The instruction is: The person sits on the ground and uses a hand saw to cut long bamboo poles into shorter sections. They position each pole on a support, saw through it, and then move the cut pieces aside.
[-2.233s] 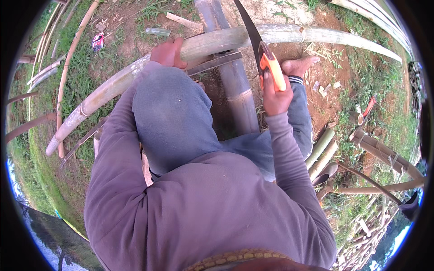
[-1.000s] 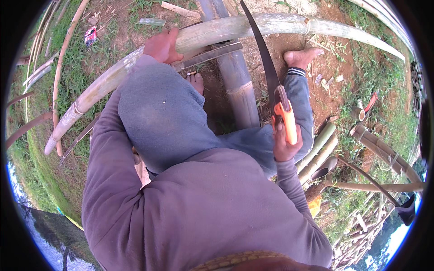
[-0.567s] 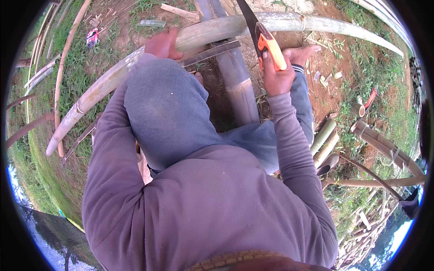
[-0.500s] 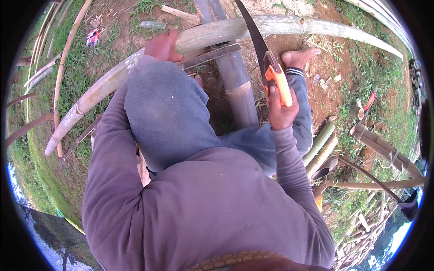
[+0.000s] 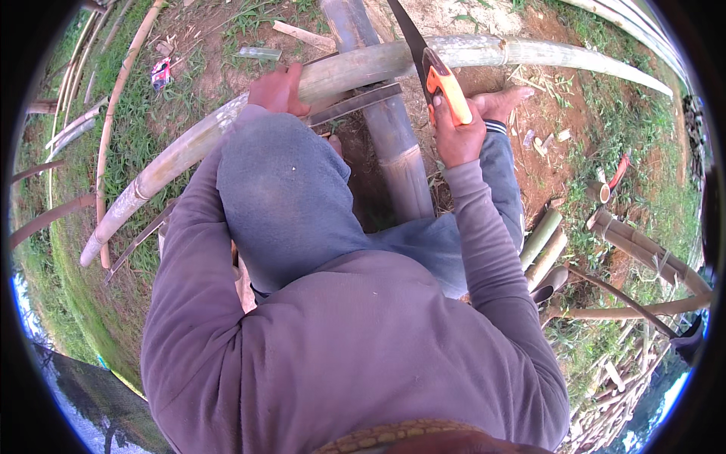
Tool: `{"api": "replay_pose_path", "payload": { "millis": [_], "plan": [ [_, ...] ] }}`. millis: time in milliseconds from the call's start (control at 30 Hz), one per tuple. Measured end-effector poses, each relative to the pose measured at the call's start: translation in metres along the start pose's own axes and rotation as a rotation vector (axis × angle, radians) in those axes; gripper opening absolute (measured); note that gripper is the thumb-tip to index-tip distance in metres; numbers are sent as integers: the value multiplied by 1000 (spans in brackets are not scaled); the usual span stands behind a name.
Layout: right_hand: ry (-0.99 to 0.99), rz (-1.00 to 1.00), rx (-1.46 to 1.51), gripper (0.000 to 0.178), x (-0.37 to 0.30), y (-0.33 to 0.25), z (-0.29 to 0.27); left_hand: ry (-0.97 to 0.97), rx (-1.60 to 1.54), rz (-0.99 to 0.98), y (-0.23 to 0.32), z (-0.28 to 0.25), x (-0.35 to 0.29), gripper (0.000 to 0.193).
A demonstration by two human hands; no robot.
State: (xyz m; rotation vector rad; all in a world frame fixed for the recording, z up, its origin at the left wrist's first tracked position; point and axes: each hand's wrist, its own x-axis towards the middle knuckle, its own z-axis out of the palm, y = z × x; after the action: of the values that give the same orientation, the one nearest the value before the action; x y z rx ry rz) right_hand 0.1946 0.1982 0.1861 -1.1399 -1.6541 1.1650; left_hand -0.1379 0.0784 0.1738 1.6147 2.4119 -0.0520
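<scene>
A long pale bamboo pole (image 5: 363, 68) lies crosswise in front of me, over a thicker grey bamboo log (image 5: 393, 147). My left hand (image 5: 277, 89) is wrapped over the pole, left of where the two cross; some of its fingers are hidden. In my right hand (image 5: 459, 136) is the orange handle of a hand saw (image 5: 448, 94). Its dark blade points up and away, against or just above the pole right of the crossing; I cannot tell if the teeth touch. Under the pole, near my left hand, a flat dark strip (image 5: 355, 104) rests across the log.
My bent knee (image 5: 283, 178) is close below the left hand, and my bare foot (image 5: 503, 102) is right of the saw. Short bamboo pieces (image 5: 541, 238) lie at the right, near a tied bamboo log (image 5: 643, 246). Long thin poles (image 5: 113, 121) lie on the grass at the left.
My right hand has moved the saw up and slightly left, so its handle is nearer the pole. The left hand stays on the pole.
</scene>
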Motion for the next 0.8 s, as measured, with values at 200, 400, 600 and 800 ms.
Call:
{"api": "replay_pose_path", "payload": {
  "millis": [200,400,600,800],
  "plan": [
    [-32,-20,-59,17,-164,-2,-117,-9,-9,4,-8,4,0,86],
    [22,-114,-102,18,-26,27,-28,-3,-21,57,-2,5,7,76],
    [24,56,75,21,-36,10,-19,-33,-54,26,-6,-4,6,76],
    [-18,-12,-145,21,-174,5,-123,-49,-7,-3,-3,-3,1,81]
  ]
}}
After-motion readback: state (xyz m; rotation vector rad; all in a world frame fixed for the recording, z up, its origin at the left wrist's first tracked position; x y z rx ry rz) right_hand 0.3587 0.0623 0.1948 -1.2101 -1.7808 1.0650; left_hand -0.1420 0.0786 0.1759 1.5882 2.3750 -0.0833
